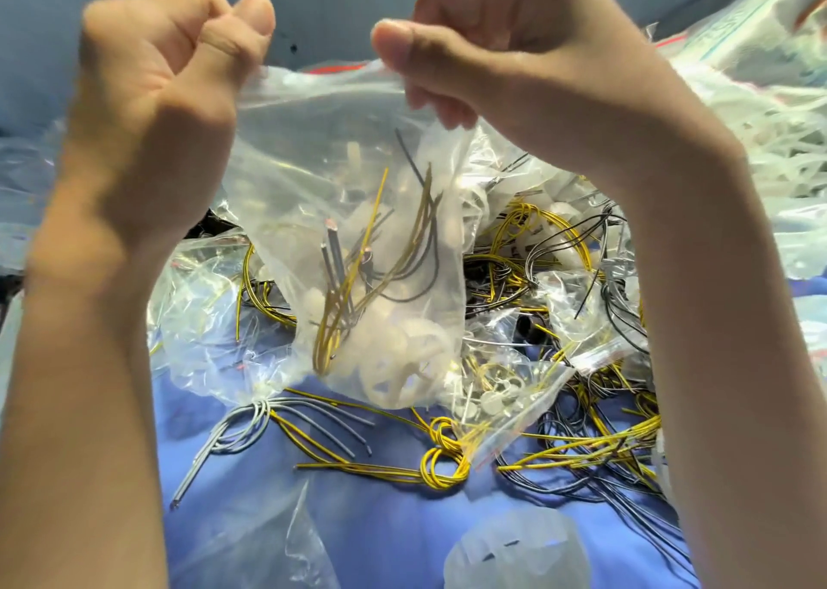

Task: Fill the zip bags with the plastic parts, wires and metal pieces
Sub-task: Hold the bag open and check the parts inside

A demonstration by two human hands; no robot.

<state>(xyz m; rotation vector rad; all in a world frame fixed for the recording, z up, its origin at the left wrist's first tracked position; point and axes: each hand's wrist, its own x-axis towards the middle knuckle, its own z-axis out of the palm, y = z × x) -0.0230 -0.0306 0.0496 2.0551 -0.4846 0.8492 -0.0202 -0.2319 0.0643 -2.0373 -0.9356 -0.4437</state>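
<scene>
Both hands are up high, the left hand (170, 74) and right hand (483, 51) each pinching a top corner of a clear, crinkly zip bag (313, 150) that is hanging between them above the blue cloth (358, 521). Showing through the thin film are yellow and dark wires (358, 284) and white round plastic parts (398, 360), sagging at the bottom. Below, knotted yellow wire coils (443, 459), a grey wire bundle (250, 423) and more filled bags (505, 400) are lying scattered.
</scene>
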